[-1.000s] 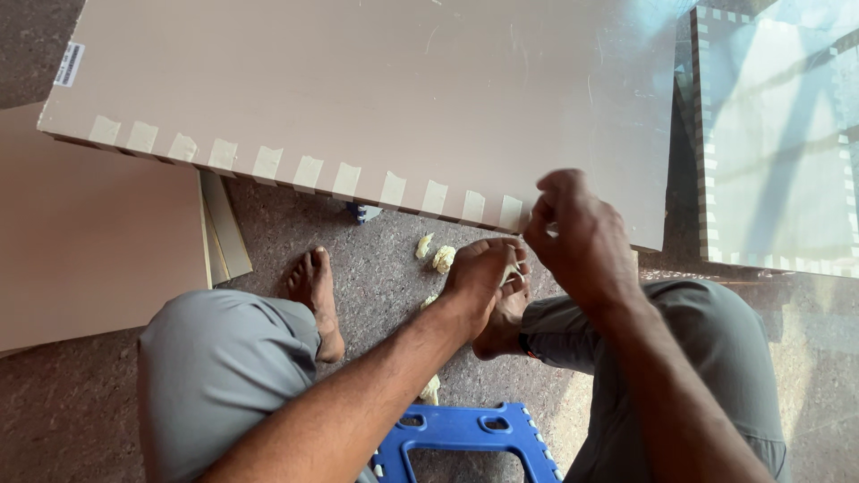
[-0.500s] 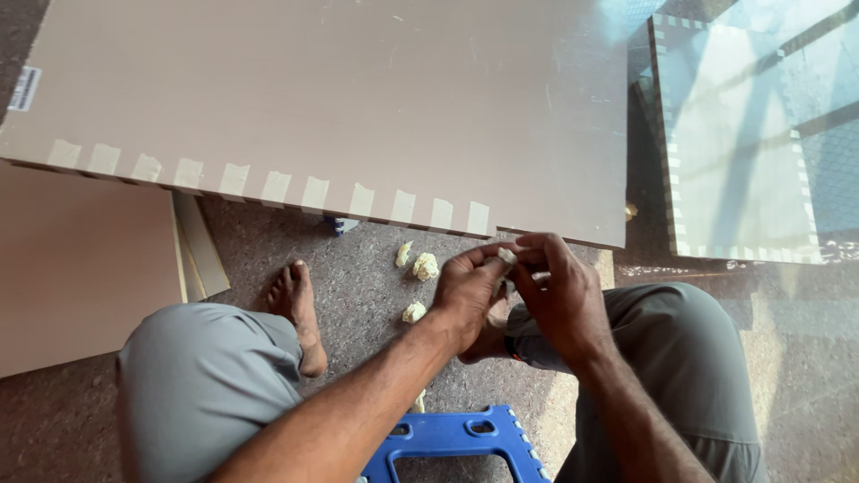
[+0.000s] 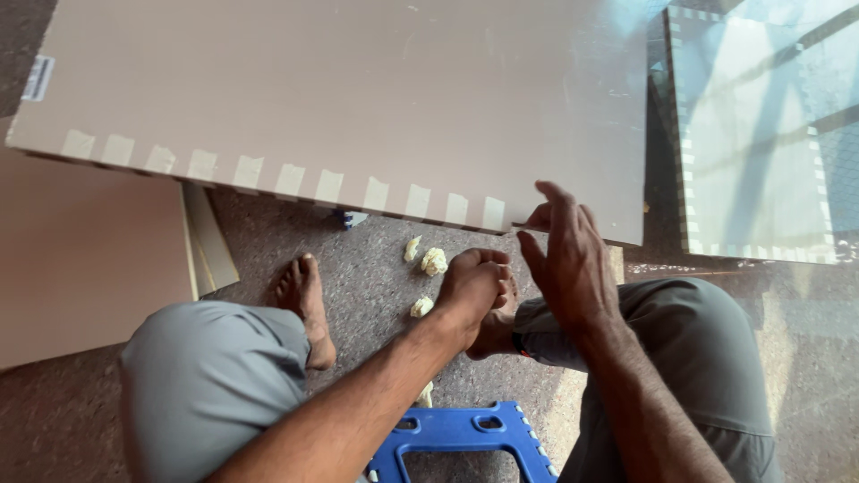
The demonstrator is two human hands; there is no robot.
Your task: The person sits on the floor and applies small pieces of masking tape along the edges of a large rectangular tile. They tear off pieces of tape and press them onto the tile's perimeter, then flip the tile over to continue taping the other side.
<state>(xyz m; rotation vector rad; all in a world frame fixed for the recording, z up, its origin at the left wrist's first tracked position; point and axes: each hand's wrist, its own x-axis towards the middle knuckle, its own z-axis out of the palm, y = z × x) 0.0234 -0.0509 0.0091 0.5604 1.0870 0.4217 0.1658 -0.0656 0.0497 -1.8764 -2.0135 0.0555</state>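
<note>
Three small crumpled balls of cream paper (image 3: 434, 261) lie on the floor at about twelve o'clock from the one blue stool (image 3: 461, 438). Two hands and two bare feet show.

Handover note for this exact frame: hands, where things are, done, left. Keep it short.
Left hand: closed in a loose fist low over the floor, contents hidden.
Right hand: open, fingers raised at the near edge of the large beige panel.
Things: tape strips run along the panel's near edge, up to about where the right hand is. Crumpled pale scraps lie on the floor below. Blue stool sits between the knees. A second taped panel lies to the right.
Done: most of the near edge carries strips.
Left: the stretch past the right hand shows no strips.
</note>
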